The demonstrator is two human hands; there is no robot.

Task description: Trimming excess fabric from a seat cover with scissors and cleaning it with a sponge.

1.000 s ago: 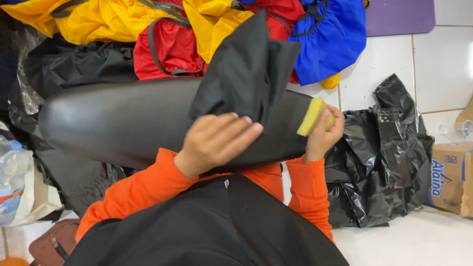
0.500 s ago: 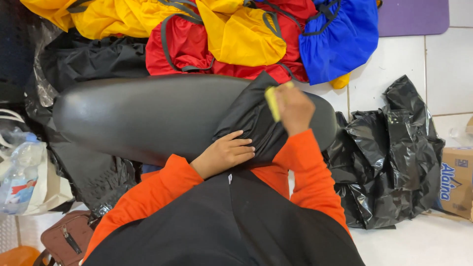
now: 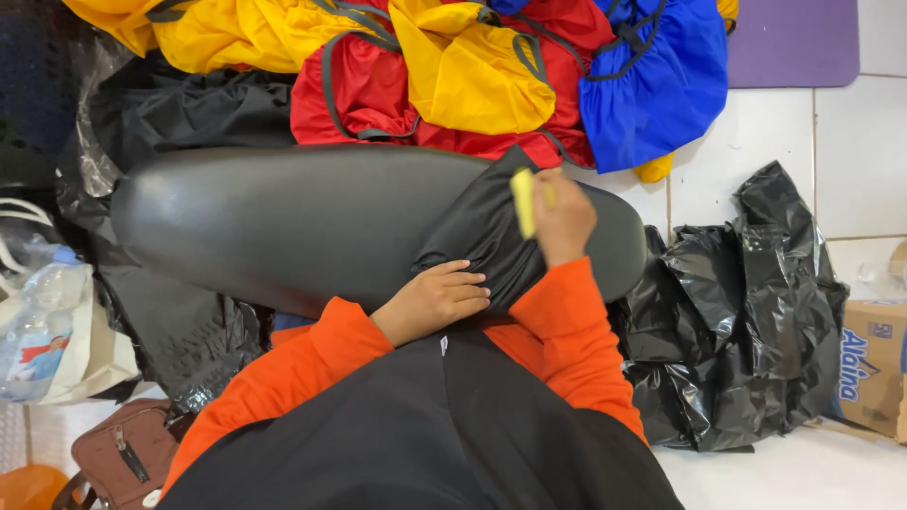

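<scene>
Left hand [image 3: 436, 300]: your fingers lie flat, pinning the black fabric [image 3: 487, 241] | right hand [image 3: 559, 215]: closed on a yellow chalk piece [image 3: 521, 201] against the cloth | fabric draped over the black padded board [image 3: 283, 227] | progress: marking seems underway, no line visible yet.

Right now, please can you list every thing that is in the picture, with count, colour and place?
black cloth: one, black, on the padded surface under both hands
yellow piece: one, yellow, in the right hand
padded surface: one, shiny black, centre
fabric bags: several, yellow, red, blue, heaped at top
black plastic bags: a crumpled heap, right
cardboard box: one, brown, right edge
purple mat: one, top right
brown handbag: one, bottom left
plastic bag: one, whitish, left edge
left hand: flat on the black cloth
right hand: holds the yellow piece
</scene>
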